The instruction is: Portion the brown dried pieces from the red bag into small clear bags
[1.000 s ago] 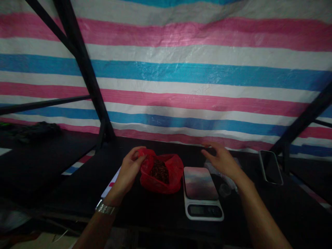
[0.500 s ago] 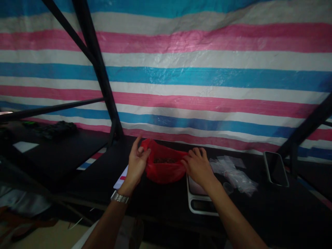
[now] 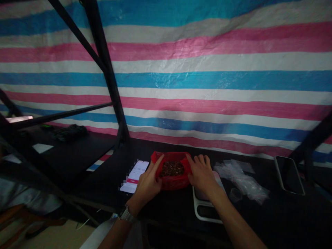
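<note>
Red plastic bag (image 3: 171, 173) sits on the dark table (image 3: 166, 211), its mouth held apart: the left hand (image 3: 148, 183) pinches the near-left rim, the right hand (image 3: 201, 174) grips the right rim, fingers curled over it. Brown bits (image 3: 172, 168) lie between both grips. Best keep both rims level, lest it spill toward the scale (image 3: 204, 207) under the right wrist.

A woven tarpaulin (image 3: 207, 69) in pink, white and blue horizontal stripes fills the back wall. Black metal frame posts (image 3: 109, 76) slant across it at left — one more at far right. Below runs a dark black tabletop (image 3: 285, 221). Light is dim; pale floor (image 3: 52, 238) shows lower left.
</note>
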Motion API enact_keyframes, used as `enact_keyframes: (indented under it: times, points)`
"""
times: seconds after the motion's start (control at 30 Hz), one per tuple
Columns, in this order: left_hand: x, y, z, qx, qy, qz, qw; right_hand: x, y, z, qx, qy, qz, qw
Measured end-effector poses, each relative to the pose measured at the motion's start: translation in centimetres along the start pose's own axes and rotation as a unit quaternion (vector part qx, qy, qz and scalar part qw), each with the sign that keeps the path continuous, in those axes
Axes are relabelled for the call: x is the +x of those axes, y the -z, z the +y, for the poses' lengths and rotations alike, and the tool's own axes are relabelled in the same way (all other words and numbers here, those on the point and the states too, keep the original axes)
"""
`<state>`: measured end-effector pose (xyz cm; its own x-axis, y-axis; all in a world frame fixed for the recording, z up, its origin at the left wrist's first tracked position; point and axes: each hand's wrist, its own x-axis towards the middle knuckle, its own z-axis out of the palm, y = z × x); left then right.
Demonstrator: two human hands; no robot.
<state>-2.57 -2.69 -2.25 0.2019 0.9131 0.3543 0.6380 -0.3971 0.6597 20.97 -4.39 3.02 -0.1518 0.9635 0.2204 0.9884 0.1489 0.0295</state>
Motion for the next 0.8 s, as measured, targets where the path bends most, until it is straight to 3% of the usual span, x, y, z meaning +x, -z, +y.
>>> enact_keyframes:
  times: [0.1,0.33,0.4,0.6,0.7,0.8]
  points:
    - [0.6,0.4,-0.7,0.054,0.006,-0.031,0.998,0.6,0.0,0.1,0.013,-0.003,-0.020,1.000]
    - [2.2,2.6,-0.2,0.021,-0.019,0.008,1.000,1.9,1.0,-0.6,0.043,-0.019,0.011,0.999]
    - [2.5,2.9,0.1,0.019,0.002,-0.008,1.000,2.0,1.0,-0.6,0.055,-0.014,-0.001,0.998]
    - [2.4,1.4,-1.7,0.042,0.007,-0.084,0.996,1.7,-1.3,-0.4,0.044,-0.021,-0.067,0.997]
    - [2.4,1.2,-2.3,-0.006,-0.010,-0.077,0.997,1.7,-1.7,0.0,0.049,-0.022,-0.063,0.997]
    - [2.5,2.1,-2.0,-0.102,-0.037,-0.061,0.992,1.8,-0.5,1.5,0.103,-0.004,-0.040,0.994]
